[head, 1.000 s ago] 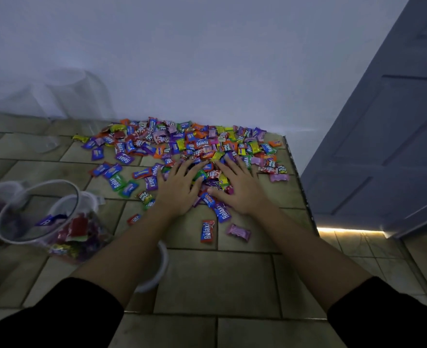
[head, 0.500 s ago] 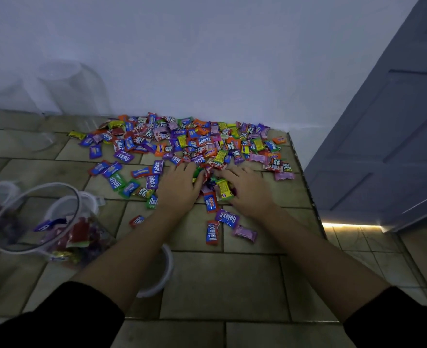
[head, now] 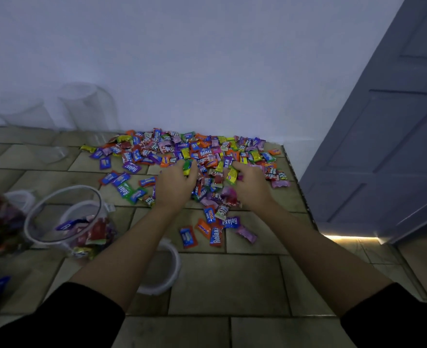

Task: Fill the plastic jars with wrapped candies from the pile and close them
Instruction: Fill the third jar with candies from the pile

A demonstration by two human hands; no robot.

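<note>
The left hand (head: 174, 188) and right hand (head: 252, 188) have their fingers (head: 176, 167) curled, scooping candies (head: 205, 153) between them; a part-filled open jar (head: 64, 217) sits to the left.

A dim room with a plain wall (head: 207, 59), a tiled floor (head: 232, 285) and a grey door (head: 383, 146).

The wall is bare and pale, and looks a bit blue in the weak light. The floor is made of big sandy-brown tiles with dark lines between them, and it runs right up to the wall. On the right the tiles stop at a straight edge (head: 301, 189). Past that edge stands the door, grey-blue with sunken panels. A thin strip of warm yellow light (head: 350, 237) glows under the door and shines on the floor tiles beside it.
</note>
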